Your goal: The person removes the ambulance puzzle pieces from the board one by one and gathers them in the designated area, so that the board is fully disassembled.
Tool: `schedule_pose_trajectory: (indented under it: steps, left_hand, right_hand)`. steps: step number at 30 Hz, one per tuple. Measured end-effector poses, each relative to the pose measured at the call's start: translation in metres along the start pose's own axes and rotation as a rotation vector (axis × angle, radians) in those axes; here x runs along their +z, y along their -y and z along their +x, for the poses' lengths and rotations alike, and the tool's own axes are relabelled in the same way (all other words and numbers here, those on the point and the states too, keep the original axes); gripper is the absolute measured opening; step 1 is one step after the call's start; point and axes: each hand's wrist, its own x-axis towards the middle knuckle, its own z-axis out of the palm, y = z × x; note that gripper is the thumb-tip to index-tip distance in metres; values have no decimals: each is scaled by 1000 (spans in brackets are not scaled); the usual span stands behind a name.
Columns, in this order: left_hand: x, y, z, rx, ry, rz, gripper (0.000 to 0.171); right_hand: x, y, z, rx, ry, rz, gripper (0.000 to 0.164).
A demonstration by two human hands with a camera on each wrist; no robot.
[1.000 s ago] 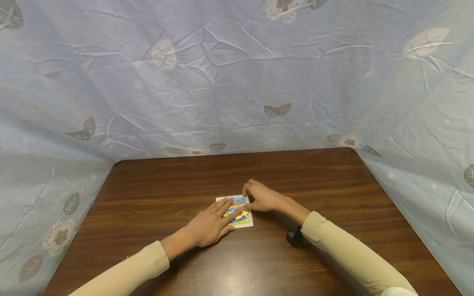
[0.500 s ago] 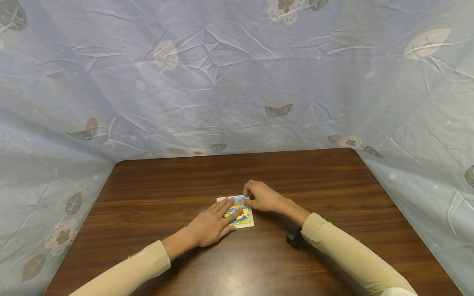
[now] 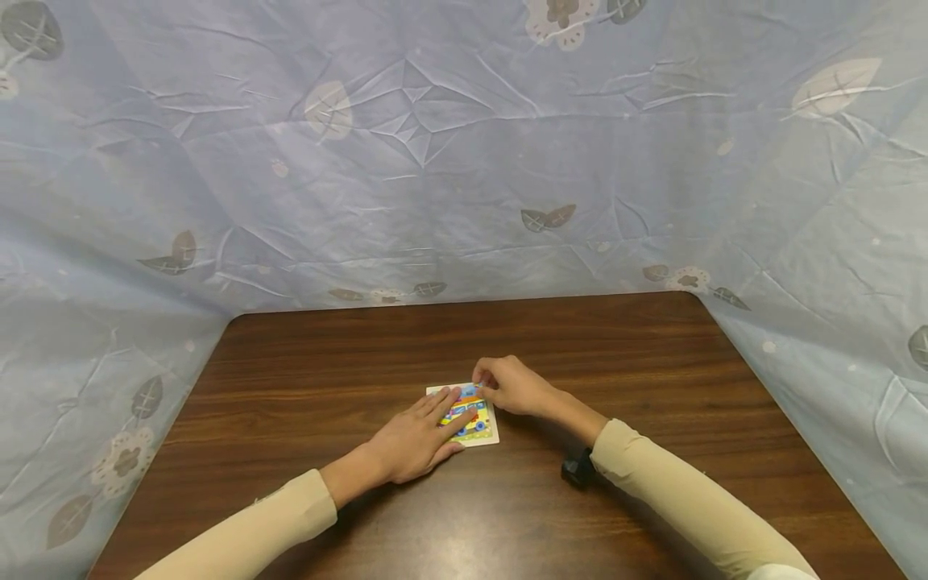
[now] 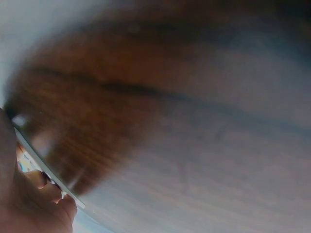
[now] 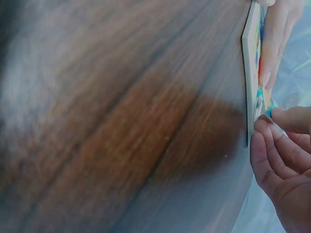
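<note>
A small square puzzle board (image 3: 495,436) with a white rim and a bright picture of a yellow vehicle with blue wheels lies on the table. My left hand (image 3: 411,440) rests on its left side with fingers spread and nearly straight, hiding part of the picture. At the far right corner, my right hand (image 3: 516,388) pinches a small bluish puzzle piece (image 5: 269,112) between thumb and curled fingers. In the right wrist view that piece is tilted at the board's edge, mostly covered by the fingertips. The left wrist view shows the board edge-on beside the left fingers.
The brown wood-grain table (image 3: 348,346) has rounded far corners. A pale blue curtain (image 3: 464,177) with leaf and flower prints surrounds its far side and both flanks. A black device (image 3: 577,467) is at the right wrist, below the sleeve cuff.
My right thumb and fingers have shifted slightly at the board's far right corner, the fingers drawing in a little to the left. My left hand stays in place on the board.
</note>
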Motion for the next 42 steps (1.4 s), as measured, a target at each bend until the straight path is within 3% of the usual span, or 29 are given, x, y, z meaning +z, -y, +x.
schedule_pose_trajectory:
  steps: [9, 18, 28, 34, 42]
  left_hand:
    - [-1, 1, -1, 2, 19, -9, 62]
    - [-2, 0, -1, -1, 28, -40, 63]
    - [-3, 2, -1, -2, 30, -73, 63]
    - [-3, 2, -2, -19, 38, -145, 64]
    - [-1, 4, -1, -18, 26, -168, 67]
  right_hand:
    - [0, -3, -3, 58, -64, 109, 12]
    - [-12, -7, -11, 88, -108, 294, 13]
    - [-36, -11, -17, 51, -195, 411, 13]
    - [-49, -17, -22, 81, -242, 483, 15]
    - [-68, -27, -33, 155, -314, 560, 22]
